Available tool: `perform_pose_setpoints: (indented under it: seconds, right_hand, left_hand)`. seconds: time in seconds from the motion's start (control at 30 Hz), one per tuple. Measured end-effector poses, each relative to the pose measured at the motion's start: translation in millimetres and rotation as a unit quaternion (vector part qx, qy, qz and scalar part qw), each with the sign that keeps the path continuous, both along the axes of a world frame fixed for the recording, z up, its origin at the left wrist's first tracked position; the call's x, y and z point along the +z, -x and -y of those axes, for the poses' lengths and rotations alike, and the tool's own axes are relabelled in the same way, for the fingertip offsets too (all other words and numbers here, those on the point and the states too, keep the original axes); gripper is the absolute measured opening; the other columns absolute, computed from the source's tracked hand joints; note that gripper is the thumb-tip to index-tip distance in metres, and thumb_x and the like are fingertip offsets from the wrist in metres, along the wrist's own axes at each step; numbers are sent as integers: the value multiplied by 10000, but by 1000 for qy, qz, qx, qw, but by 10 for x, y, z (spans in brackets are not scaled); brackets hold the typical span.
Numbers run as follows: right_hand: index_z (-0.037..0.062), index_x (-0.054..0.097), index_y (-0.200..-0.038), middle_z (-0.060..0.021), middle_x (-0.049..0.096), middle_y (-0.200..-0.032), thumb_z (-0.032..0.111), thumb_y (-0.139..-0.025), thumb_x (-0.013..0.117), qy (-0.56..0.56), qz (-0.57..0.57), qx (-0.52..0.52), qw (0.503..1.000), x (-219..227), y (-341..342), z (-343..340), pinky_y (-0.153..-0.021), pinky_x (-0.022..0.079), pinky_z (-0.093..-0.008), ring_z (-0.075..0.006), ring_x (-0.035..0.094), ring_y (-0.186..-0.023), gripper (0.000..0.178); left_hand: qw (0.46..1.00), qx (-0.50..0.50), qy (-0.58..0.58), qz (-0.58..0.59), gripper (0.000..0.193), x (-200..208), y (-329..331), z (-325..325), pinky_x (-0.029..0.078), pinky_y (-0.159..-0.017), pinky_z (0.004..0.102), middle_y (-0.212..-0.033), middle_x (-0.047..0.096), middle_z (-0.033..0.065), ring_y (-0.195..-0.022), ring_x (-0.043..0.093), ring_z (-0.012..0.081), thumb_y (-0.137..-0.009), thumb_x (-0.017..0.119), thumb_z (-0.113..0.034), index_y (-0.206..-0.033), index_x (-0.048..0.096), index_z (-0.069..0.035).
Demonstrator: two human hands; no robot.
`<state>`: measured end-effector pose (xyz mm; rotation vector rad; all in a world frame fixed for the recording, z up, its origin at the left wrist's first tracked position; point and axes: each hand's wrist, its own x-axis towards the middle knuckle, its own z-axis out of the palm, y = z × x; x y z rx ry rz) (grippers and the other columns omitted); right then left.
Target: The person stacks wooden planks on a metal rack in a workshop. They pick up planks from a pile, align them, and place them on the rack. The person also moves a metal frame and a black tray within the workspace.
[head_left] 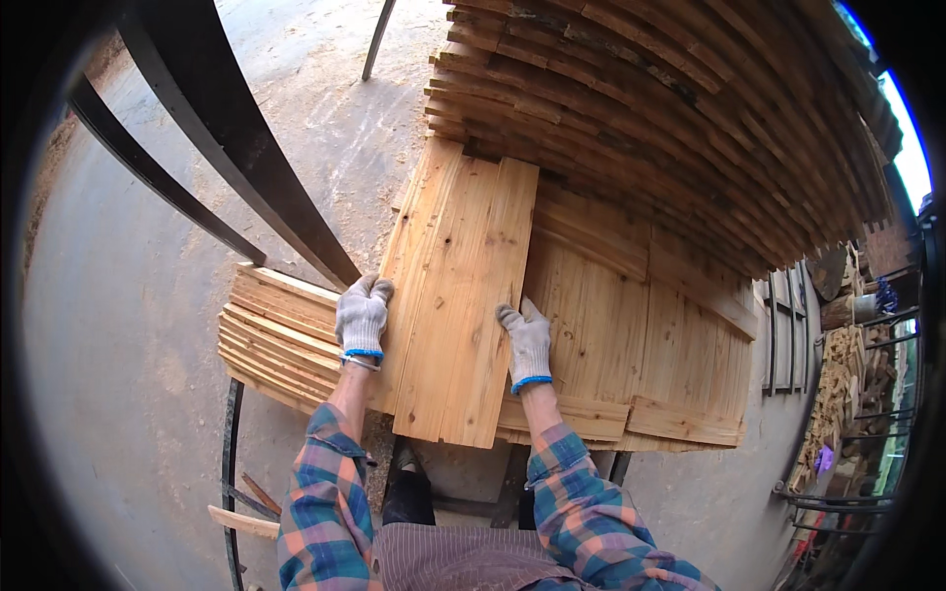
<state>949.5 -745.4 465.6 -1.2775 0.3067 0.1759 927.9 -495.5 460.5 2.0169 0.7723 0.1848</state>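
Several pale, knotty wooden boards (453,295) lie side by side in front of me, their near ends uneven. My left hand (363,317), in a white knitted glove with a blue cuff, grips their left edge with curled fingers. At the right edge of the same boards, my right hand (529,345) is closed in a matching glove, thumb toward the wood. Its fingertips are partly hidden. Beneath and to the right lies a layer of wider wood panels (601,315). Next to my left hand rests a neat stack of boards (281,330).
A tall stack of rough-ended boards (641,118) rises at the far right. Dark metal beams (236,128) slant in from the upper left. Metal legs (233,463) support the work surface. A wood strip (243,522) juts out low on the left. Scrap wood (838,394) is piled at the right.
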Motion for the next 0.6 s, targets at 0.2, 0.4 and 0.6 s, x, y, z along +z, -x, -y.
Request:
perform_pose_setpoints:
  seconds: [0.2, 0.4, 0.6]
  right_hand:
    - [-73, 502, -1166, -164, 647, -960, 102, -965, 534, 87, 26, 82, 992, -292, -293, 131, -750, 545, -293, -189, 626, -798, 269]
    - [186, 118, -1548, -267, 318, -1462, 511, -613, 856, 678, -82, 194, 704, 801, -23, -584, -902, 521, -490, -440, 552, -1151, 1234]
    - [46, 370, -1467, -293, 393, -1434, 304, -696, 844, 619, 106, 137, 766, 314, 95, 531, -1055, 429, -417, -407, 476, -1269, 941]
  left_hand:
    - [998, -51, -22, -11, 312, 56, -231, -67, 521, -763, 376, -923, 718, 158, -856, 680, 288, -900, 599, -367, -1009, 729, -105]
    - [936, 10, -352, 3, 347, -124, -130, 274, 507, -652, 479, -740, 629, 166, -686, 631, 353, -913, 532, -359, -785, 665, -65]
    - [967, 17, -225, -114, 329, -8, -82, 85, 525, -643, 456, -784, 692, 166, -728, 678, 330, -901, 480, -308, -817, 711, -90]
